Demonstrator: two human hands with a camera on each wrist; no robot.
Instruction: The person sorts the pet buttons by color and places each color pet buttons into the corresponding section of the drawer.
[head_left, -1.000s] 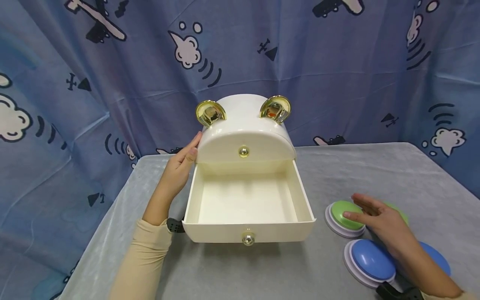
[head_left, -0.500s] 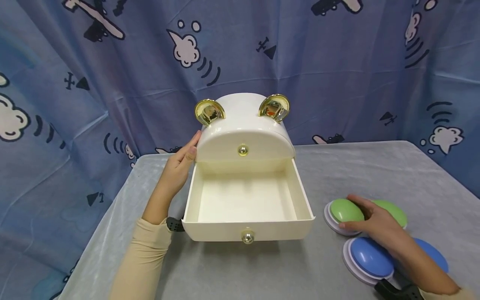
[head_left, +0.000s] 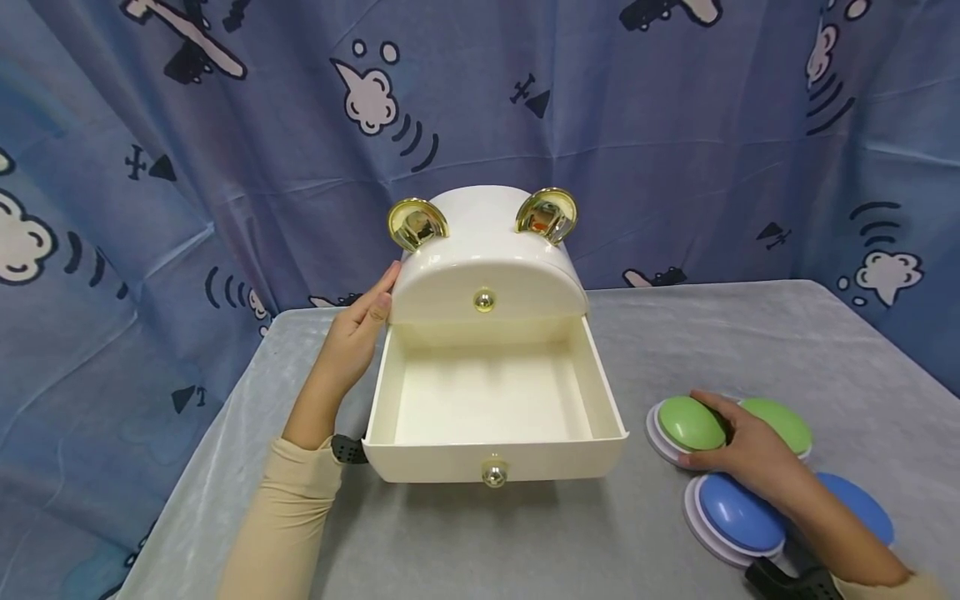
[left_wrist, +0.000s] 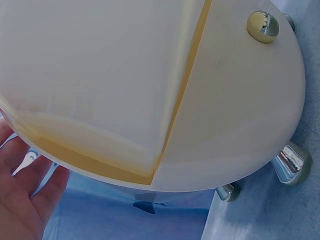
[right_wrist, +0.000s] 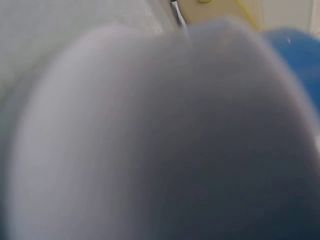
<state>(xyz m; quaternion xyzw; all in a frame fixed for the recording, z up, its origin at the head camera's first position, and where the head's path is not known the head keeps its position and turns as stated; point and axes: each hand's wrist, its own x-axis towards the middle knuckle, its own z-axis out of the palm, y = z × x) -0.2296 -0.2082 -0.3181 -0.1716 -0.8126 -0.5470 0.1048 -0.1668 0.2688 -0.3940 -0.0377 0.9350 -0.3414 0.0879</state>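
A glossy white drawer box [head_left: 487,279] with gold ears stands mid-table in the head view. Its drawer [head_left: 495,464] is pulled out, with nothing inside. Against the box's left side rests my left hand [head_left: 348,348], fingers extended; the left wrist view shows those fingertips [left_wrist: 57,175] by the white edge. At the right, my right hand [head_left: 757,450] has its thumb and fingers around a green domed button [head_left: 692,423] on a pale base. In the right wrist view a blurred pale grey shape [right_wrist: 150,140] fills most of the frame, and the hand cannot be made out.
Another green button [head_left: 780,423] sits behind my right hand. Two blue domed buttons, a nearer one [head_left: 738,512] and a farther one [head_left: 858,507], flank the right wrist. A grey cloth [head_left: 570,542] covers the table, and a blue patterned curtain [head_left: 480,100] hangs behind.
My right hand has come down and a little left, its fingers closing around the left green button. The left hand and drawer box look unmoved apart from a slight view shift.
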